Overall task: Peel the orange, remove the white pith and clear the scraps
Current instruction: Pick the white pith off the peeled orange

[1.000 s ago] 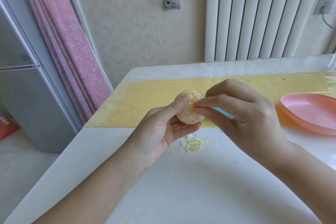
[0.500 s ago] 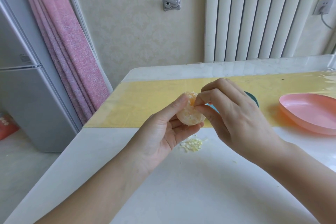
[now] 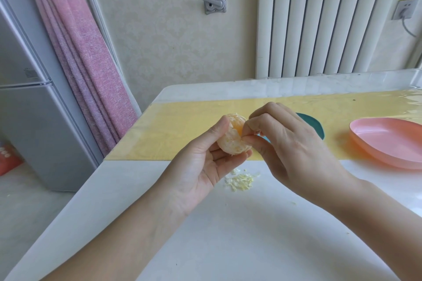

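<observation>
1. Clearly the pith step is in hand: the round, peeled orange with pale, fuzzy patches carries no rind, yet whitish film covers much of its surface, with one glossy, deeper orange spot bared near the top.
2. The left hand holds the fruit above the white, smooth desk, its grip closed on the orange, thumb along the left side and fingers cradling it from below.
3. The right hand meets the fruit from the right; its grip is pinched shut, thumb and forefinger tips pressed together at the orange's upper right face, seemingly on a thread of pith, though the thread itself is too small to make out.
4. The next move, in my judgement, calls for a gentle pull away from the fruit, light enough not to tear the thin membrane, then a turn of the orange to bring a still-white patch forward.
5. A small heap of pale yellow-white, shredded pith scraps lies on the desk just below the hands, with a few stray flecks nearby; clearing it is not yet done.
6. A shallow, oval, glossy pink plastic dish sits to the right on a yellow, shiny mat, well apart from the scraps.
7. A teal, rounded object shows behind the right hand, mostly hidden, so I cannot tell its shape fully.
</observation>
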A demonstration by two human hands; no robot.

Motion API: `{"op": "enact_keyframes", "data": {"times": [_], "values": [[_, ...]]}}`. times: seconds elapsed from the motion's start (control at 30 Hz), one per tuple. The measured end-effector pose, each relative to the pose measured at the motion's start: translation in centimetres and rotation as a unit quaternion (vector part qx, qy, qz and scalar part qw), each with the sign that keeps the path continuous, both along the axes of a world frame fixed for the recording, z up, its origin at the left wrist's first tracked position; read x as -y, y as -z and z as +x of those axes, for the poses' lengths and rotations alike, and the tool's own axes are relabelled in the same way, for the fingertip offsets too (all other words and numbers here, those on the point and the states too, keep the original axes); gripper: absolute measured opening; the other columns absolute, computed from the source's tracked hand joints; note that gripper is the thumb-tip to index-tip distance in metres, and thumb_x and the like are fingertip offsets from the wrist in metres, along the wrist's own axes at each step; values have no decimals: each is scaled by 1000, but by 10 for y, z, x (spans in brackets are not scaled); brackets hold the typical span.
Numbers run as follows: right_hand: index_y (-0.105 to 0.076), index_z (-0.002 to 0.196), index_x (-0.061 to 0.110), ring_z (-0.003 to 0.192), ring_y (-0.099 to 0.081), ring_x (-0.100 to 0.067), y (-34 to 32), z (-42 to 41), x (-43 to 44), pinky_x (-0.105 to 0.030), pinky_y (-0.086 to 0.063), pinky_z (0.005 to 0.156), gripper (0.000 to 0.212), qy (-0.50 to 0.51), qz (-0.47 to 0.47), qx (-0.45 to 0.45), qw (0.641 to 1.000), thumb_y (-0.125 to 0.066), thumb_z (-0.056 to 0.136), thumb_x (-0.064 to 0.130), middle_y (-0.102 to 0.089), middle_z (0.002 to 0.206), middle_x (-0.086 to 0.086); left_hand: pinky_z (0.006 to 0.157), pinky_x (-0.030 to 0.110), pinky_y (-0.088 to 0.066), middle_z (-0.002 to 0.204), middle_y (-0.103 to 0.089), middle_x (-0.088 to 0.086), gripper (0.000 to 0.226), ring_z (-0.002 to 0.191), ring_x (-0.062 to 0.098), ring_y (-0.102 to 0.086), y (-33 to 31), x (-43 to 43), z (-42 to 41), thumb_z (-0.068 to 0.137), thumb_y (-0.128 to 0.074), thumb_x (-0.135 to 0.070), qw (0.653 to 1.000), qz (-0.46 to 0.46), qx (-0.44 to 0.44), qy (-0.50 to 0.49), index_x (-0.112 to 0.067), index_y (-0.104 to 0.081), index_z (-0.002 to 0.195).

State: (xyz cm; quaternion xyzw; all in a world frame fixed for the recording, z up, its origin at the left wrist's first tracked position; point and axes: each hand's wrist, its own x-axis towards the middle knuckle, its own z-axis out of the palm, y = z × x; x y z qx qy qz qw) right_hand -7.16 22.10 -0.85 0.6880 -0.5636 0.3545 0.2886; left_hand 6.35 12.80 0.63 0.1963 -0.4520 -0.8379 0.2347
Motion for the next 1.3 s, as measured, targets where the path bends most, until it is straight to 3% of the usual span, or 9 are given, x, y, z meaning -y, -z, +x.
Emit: {"op": "enact_keyframes", "data": {"times": [0.23, 0.4, 0.53, 0.63, 0.77, 0.93, 1.07, 1.2, 1.3], "values": [[-58, 89, 0, 76, -49, -24, 1, 1, 0, -28, -41, 70, 5, -2, 4, 1, 1000, -56, 91, 4, -54, 87, -7, 64, 24, -60, 80, -71, 12, 30, 74, 21, -71, 1, 1, -1, 77, -66, -32, 999, 47, -14, -1, -4, -73, 86], [-62, 94, 1, 77, -51, -23, 5, 10, 3, -22, -41, 73, 18, -25, 17, 6, 1000, -49, 96, 14, -56, 90, -7, 57, 23, -59, 77, -70, 12, 50, 66, 16, -70, -6, 13, 2, 75, -65, -40, 996, 72, -41, -28, 0, -64, 105], [-67, 87, 4, 73, -51, -22, 5, 9, 2, -18, -39, 71, 21, -17, -7, 42, 999, -55, 93, 21, -57, 82, -5, 60, 27, -60, 103, -69, 23, 68, 82, 25, -73, -9, 20, 5, 74, -69, -37, 993, 96, -66, -27, 5, -56, 125], [-68, 79, 9, 69, -51, -12, 5, 3, 1, -10, -38, 67, 21, 5, -20, 92, 996, -66, 86, 29, -57, 77, 0, 65, 29, -61, 104, -69, 22, 64, 88, 29, -72, -6, 22, 4, 72, -70, -33, 991, 104, -75, -35, 3, -58, 123], [-60, 72, 14, 68, -48, -4, 6, 1, 0, -6, -37, 64, 23, 11, -10, 144, 989, -73, 74, 33, -54, 72, 5, 65, 29, -61, 91, -72, 14, 41, 85, 30, -71, -4, 23, 2, 72, -70, -30, 992, 86, -79, -47, -4, -68, 104], [-57, 80, 16, 75, -57, -7, 9, 3, 0, -16, -45, 67, 27, 28, 48, 208, 977, -82, 71, 19, -59, 69, 13, 67, 32, -61, 89, -73, 10, 38, 92, 32, -68, -3, 23, 2, 70, -71, -30, 994, 76, -68, -51, -7, -68, 101], [-71, 85, 16, 79, -62, -2, 10, 3, 1, -10, -47, 71, 13, 20, 76, 194, 978, -72, 80, 4, -68, 72, 12, 66, 27, -60, 97, -71, 10, 42, 88, 27, -68, -2, 25, 2, 71, -72, -29, 995, 69, -48, -49, -6, -67, 105], [-69, 96, 15, 84, -59, 2, 14, 3, 4, -1, -41, 71, 37, 27, 151, 178, 972, -49, 85, -13, -67, 78, 11, 67, 28, -60, 103, -69, 15, 33, 93, 32, -68, 0, 26, 1, 71, -71, -20, 996, 64, -43, -46, -5, -67, 101], [-68, 102, 18, 84, -60, 2, 14, 3, 4, -5, -43, 72, 32, 21, 182, 205, 962, -48, 90, -4, -66, 81, 15, 73, 33, -61, 99, -71, 17, 36, 104, 35, -67, 1, 26, 0, 68, -71, -13, 996, 68, -43, -35, -2, -65, 102]]}}
